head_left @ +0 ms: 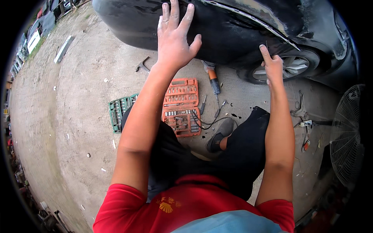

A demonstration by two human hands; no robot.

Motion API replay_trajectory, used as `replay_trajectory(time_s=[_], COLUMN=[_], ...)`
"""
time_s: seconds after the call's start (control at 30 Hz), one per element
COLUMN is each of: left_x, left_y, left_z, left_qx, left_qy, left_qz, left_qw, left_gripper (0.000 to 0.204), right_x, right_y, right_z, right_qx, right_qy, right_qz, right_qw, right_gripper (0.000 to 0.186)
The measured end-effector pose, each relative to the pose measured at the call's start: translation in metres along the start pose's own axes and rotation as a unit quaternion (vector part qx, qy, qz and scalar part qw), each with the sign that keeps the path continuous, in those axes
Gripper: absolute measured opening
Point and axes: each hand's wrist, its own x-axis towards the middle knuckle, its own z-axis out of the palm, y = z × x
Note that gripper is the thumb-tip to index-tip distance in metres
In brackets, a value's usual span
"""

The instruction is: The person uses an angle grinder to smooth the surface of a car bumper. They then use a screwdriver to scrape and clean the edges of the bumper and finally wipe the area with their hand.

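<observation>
blue cloth [233, 223], hands [175, 46] by car edge [219, 56]

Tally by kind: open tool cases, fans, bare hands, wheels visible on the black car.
Orange case, green case: 2
Fan: 1
Left hand, right hand: 2
Wheel: 1
Total: 6
</observation>
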Motion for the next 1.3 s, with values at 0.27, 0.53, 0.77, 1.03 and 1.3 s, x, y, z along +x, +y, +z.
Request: replay_trajectory(time_s=[0.27,0.53,0.77,1.03,1.3], left_x=[0.003,0.0,0.005,0.114,0.169], left_y=[0.008,0.008,-0.042,-0.205,-0.213], left_z=[0.006,0.008,0.003,-0.071,-0.072], left_qx=[0.014,0.005,-0.049,-0.405,-0.492], left_qy=[0.002,0.051,0.205,0.314,0.256], left_qz=[-0.02,-0.014,-0.003,-0.276,-0.203], left_qw=[1.0,0.999,0.978,0.813,0.807], left_gripper=[0.102,0.087,0.072,0.069,0.101], right_x=[0.003,-0.006,-0.013,-0.012,-0.022], right_y=[-0.021,-0.005,-0.019,-0.01,0.001], right_z=[0.003,0.014,0.017,0.01,-0.004], right_qx=[-0.015,0.046,0.083,-0.007,-0.054], right_qy=[-0.011,0.043,0.047,0.045,0.051], right_qz=[0.007,-0.017,-0.04,-0.074,-0.088], right_qw=[1.0,0.998,0.995,0.996,0.993], right_gripper=[0.068,0.06,0.05,0.046,0.063])
